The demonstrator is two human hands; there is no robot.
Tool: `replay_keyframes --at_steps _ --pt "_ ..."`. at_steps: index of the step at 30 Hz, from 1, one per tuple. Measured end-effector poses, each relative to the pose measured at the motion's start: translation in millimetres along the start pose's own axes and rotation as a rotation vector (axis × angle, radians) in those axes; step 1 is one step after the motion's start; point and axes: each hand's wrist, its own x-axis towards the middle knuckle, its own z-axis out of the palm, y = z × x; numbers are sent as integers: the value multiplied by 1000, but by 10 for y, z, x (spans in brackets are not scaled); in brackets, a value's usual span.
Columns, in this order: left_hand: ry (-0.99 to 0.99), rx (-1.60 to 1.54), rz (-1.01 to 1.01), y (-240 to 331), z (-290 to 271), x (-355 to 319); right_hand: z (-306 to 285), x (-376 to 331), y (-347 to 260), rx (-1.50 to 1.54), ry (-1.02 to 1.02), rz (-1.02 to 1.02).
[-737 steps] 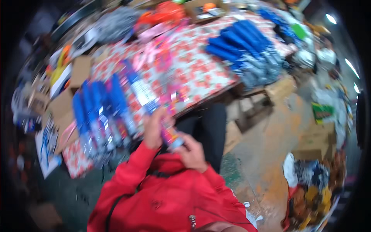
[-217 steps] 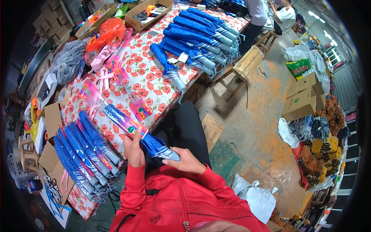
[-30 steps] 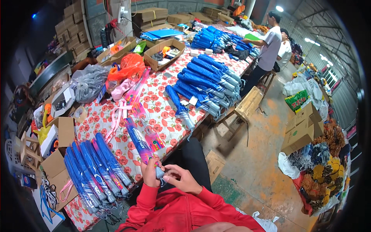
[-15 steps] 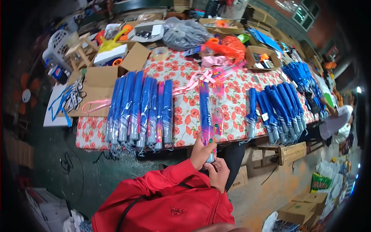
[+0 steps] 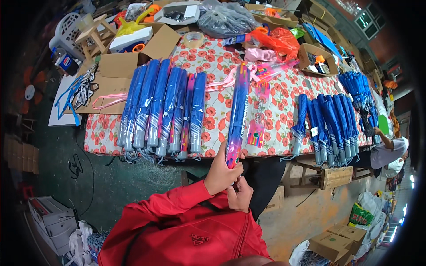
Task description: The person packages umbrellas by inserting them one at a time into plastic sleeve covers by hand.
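A blue umbrella in a clear-and-pink sleeve (image 5: 238, 106) is held upright, slightly tilted, at the centre of the frame, its top raised over a surface (image 5: 214, 128) covered with a red-flowered cloth. Its lower end is gripped by the left hand (image 5: 224, 175), whose fingers are wrapped closely around the sleeve. Just below, the right hand (image 5: 240, 194) is bent in beneath the left, its fingers curled together; whether anything is pinched between them cannot be told, as the umbrella's bottom end is mostly hidden. Both arms are clad in a red jacket (image 5: 191, 224), seen at the bottom of the frame.

To the left of centre, a row of sleeved blue umbrellas (image 5: 162, 111) is laid side by side, grey handles towards the near edge. Right of the held umbrella, a flat printed sleeve (image 5: 256, 133) is seen on the cloth, and farther right a group of unsleeved blue umbrellas (image 5: 330, 128) is spread. Pink straps (image 5: 224, 83), a roll of tape (image 5: 193, 40) and an orange-red plastic bag (image 5: 284, 42) are seen towards the top. A dark bottle (image 5: 65, 63) is seen at upper left; a co-worker (image 5: 390, 153) is partly shown at the right edge, near a wooden bench (image 5: 336, 178).
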Motion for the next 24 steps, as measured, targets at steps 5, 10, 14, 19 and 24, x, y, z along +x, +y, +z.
replay_keyframes --at_steps 5,10,14,19,24 --pt "-11 13 22 -121 -36 163 33 156 6 62 -17 -4" --pt "273 571 123 -78 -455 394 -118 192 196 74 2 45" --pt "492 1349 406 -342 -1053 580 -241 47 436 -39 45 101" --pt "533 1670 385 -484 -1223 632 -352 -57 570 -74 91 154" --pt "508 1722 491 -472 -1138 664 -502 -6 593 -81 228 88"
